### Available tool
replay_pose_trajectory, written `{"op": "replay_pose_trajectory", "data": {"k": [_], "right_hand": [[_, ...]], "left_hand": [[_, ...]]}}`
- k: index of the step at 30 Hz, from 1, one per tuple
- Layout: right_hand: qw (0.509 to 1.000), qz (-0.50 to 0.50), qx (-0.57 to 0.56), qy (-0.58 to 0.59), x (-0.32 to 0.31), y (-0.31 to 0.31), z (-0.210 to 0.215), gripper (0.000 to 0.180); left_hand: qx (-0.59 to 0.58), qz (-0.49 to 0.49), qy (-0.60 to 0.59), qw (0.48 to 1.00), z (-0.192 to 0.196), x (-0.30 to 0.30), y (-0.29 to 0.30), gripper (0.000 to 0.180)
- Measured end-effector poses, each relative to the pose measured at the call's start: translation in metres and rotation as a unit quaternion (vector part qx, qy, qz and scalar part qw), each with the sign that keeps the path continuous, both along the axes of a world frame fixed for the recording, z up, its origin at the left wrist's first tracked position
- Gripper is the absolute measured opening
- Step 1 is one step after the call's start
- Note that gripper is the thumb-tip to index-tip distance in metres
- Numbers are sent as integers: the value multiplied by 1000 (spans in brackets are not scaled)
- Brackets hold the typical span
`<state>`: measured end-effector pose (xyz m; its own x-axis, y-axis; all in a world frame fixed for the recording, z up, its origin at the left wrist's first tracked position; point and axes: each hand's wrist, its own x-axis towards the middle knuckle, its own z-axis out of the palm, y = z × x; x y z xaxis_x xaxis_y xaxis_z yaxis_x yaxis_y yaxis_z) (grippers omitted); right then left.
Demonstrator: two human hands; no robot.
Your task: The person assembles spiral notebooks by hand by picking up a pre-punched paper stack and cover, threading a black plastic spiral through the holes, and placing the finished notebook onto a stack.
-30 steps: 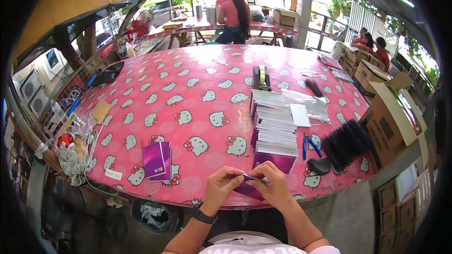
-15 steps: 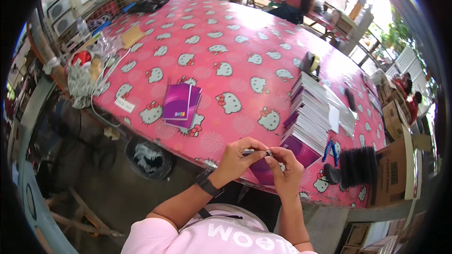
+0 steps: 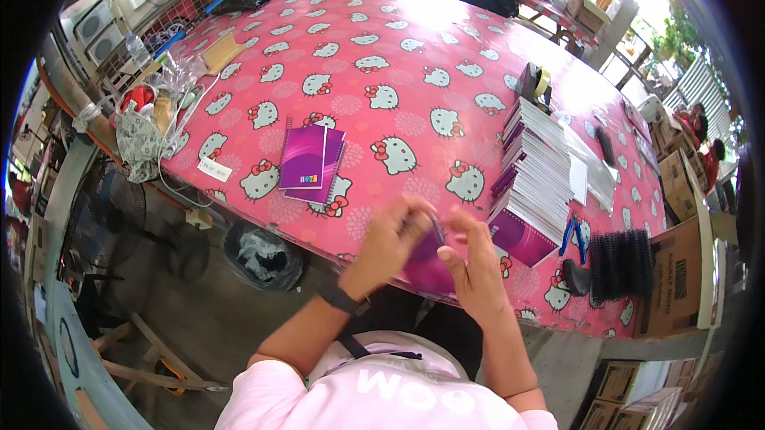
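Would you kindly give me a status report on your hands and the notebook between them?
Left hand at the notebook, blurred, grip unclear. Right hand open, contact unclear. Notebook purple, between hands. Pile close on the right; nothing visibly blocking.

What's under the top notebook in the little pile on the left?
Another purple notebook pokes out at its right and bottom, on the pink table cover. Whatever else the top notebook covers can't be seen.
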<state>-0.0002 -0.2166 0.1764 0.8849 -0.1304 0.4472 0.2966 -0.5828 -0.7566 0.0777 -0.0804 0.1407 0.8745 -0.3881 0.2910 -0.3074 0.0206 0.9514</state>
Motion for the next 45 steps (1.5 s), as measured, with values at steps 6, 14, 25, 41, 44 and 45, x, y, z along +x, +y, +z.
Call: {"op": "replay_pose_trajectory", "data": {"k": [6,14,25,41,44,45], "right_hand": [[965,-165,-202,-14,-22,-97,-10,32],[913,-272,-301,-51,-17,-143,-46,34],[975,-153,-162,-9,-36,-97,-22,24],[944,-320,76,-22,-41,-149,-82,20],[842,-511,-172,-13,-84,-261,-66,16],[815,-547,-191,15,-103,-290,-70,16]], "left_hand": [[283,102,-176,937,28,150,74,19],[335,241,-367,834,-47,168,35,38],[35,-176,-6,984,-49,19,-58,39],[186,-63,-410,891,-21,-28,-85,37],[163,-59,-416,893,-20,-25,-83,35],[163,-62,-415,893,-19,-25,-83,34]]}}
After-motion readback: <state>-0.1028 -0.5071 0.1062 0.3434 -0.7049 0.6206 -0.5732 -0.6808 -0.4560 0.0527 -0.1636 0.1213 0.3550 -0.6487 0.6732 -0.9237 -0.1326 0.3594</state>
